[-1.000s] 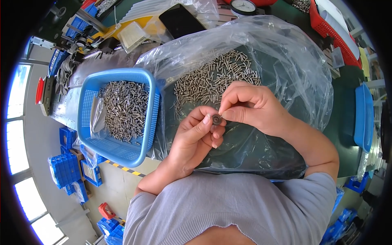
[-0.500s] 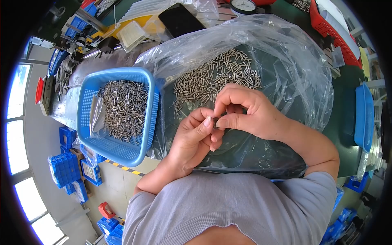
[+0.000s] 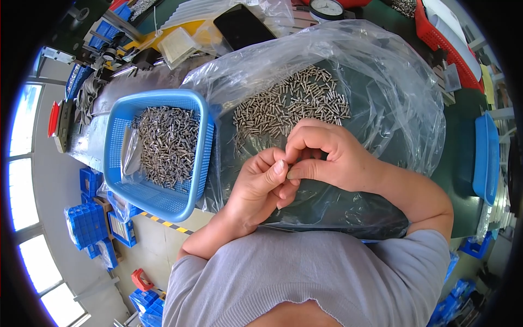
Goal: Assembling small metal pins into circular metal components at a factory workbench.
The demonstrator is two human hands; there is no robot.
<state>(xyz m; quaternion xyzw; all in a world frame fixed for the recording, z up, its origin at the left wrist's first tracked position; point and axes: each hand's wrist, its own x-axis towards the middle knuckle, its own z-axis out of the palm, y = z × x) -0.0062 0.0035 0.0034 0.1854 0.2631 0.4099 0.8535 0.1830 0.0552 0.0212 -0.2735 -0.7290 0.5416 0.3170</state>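
My left hand (image 3: pixel 262 180) and my right hand (image 3: pixel 327 152) meet fingertip to fingertip over the near part of a clear plastic sheet (image 3: pixel 381 103). Both are closed in a pinch, and whatever lies between the fingertips is hidden by them. Just beyond my hands, a spread of small metal pins (image 3: pixel 291 98) lies on the plastic. To the left stands a blue plastic basket (image 3: pixel 154 204) with many similar small metal pieces (image 3: pixel 166 144) in it. A crumpled clear bag (image 3: pixel 131 152) rests against the basket's inner left side.
A black phone (image 3: pixel 242 26) and a round dial gauge (image 3: pixel 327 7) lie at the back. A red basket (image 3: pixel 447 46) stands far right, and a blue tray (image 3: pixel 486 158) sits at the right edge. Metal fixtures (image 3: pixel 117 41) occupy the back left. Blue crates (image 3: pixel 87 226) stand on the floor at left.
My fingertips have drawn closer together, and the small dark piece glimpsed between them is now covered. My right hand's fingers have shifted slightly nearer me.
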